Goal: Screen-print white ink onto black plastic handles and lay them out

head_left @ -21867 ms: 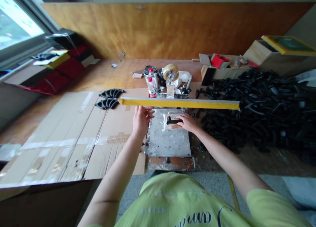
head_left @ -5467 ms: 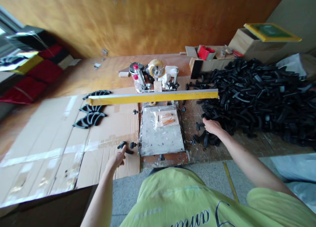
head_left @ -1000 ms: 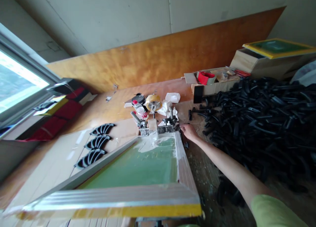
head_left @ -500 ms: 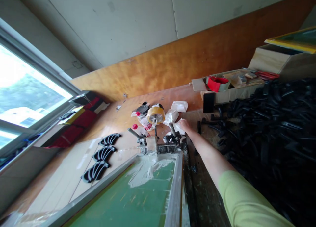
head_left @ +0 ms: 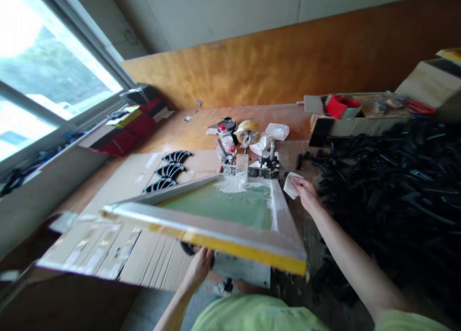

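My right hand (head_left: 307, 193) pinches a white wipe (head_left: 291, 185), either paper or thin cloth, to the right of the screen printing frame (head_left: 230, 228). The frame is tilted up at its near end. Its green mesh (head_left: 223, 204) has pale grey ink (head_left: 232, 183) smeared at the hinged far end. Below the near yellow edge, my left hand (head_left: 202, 265) is closed at a black curved part (head_left: 187, 248), beside a metal base plate (head_left: 243, 268). The frame partly hides those fingers. Three black pieces with pale stripes (head_left: 171, 170) lie on cardboard to the left.
Crumpled white wipes (head_left: 277, 131), a tape roll (head_left: 248, 132) and a red-capped bottle (head_left: 226, 138) stand behind the hinge clamps (head_left: 268, 164). A large heap of black parts (head_left: 392, 192) fills the right side. Behind it sits a cardboard box (head_left: 374, 125) with red tape (head_left: 340, 106).
My right hand has drawn back from the wipe pile with one wipe. The view has tilted down, and my left hand now shows under the frame, whose near end now appears raised.
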A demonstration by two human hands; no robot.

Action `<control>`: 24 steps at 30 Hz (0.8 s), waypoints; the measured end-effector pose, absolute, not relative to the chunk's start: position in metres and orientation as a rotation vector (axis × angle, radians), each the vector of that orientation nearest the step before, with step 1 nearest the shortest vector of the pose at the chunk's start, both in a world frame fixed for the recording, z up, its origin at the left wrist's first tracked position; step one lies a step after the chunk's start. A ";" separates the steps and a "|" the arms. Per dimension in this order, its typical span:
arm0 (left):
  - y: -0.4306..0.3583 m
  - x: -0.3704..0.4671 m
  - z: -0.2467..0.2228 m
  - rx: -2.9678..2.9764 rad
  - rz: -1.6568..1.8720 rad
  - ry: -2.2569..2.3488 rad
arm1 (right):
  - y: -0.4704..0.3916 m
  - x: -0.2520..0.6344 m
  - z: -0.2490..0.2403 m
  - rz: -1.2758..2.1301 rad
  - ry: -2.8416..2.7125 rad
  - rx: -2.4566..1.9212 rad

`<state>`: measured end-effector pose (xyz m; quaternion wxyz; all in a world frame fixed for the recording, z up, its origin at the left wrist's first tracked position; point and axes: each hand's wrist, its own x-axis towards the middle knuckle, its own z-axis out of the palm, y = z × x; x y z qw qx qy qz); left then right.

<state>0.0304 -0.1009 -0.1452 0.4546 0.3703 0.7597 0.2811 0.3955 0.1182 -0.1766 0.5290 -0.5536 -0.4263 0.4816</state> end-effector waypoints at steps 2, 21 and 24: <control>-0.122 0.026 -0.144 1.044 0.650 1.860 | 0.071 0.377 -0.174 1.212 -1.132 -1.346; -0.144 0.025 -0.148 1.491 0.151 2.081 | -0.030 0.161 -0.168 1.266 -2.246 -1.340; -0.144 0.026 -0.149 1.484 0.193 2.089 | -0.032 0.176 -0.168 1.254 -2.291 -1.378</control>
